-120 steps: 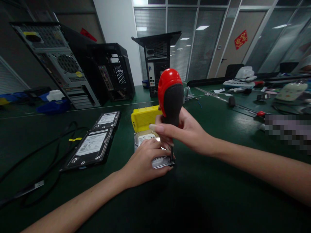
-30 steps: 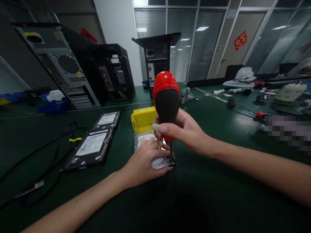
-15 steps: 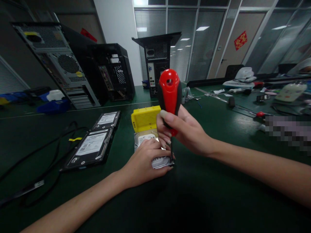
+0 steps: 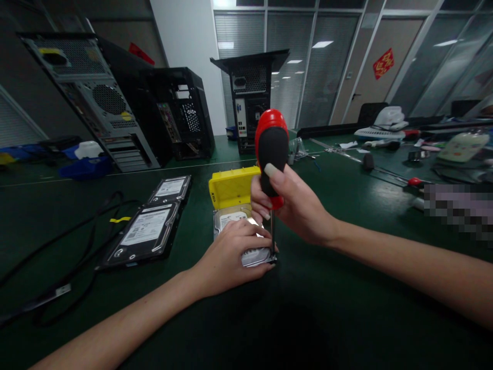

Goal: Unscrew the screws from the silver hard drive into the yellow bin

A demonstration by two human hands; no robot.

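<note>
A silver hard drive [image 4: 256,256] with a white label lies on the dark green table, partly hidden beneath my left hand [image 4: 234,252]. That hand grips the drive, its thumb along the near edge and its fingers across the top. Wrapped around the handle of a red and black screwdriver [image 4: 273,146], my right hand [image 4: 295,203] keeps the tool upright. The screwdriver's shaft runs down to the drive's near right corner, where the tip is too small to make out. Behind the drive stands a yellow plastic case [image 4: 233,188].
Two more hard drives [image 4: 148,228] lie to the left, near black cables [image 4: 82,257]. Computer towers [image 4: 110,103] stand at the back left, and another tower [image 4: 252,103] stands behind the yellow case. Tools, including a long red-tipped one [image 4: 414,182], are scattered at the right.
The screwdriver handle has turned, so its black side panel now faces me, and it stands more upright. My right hand has shifted slightly with it; my left hand stays on the hard drive.
</note>
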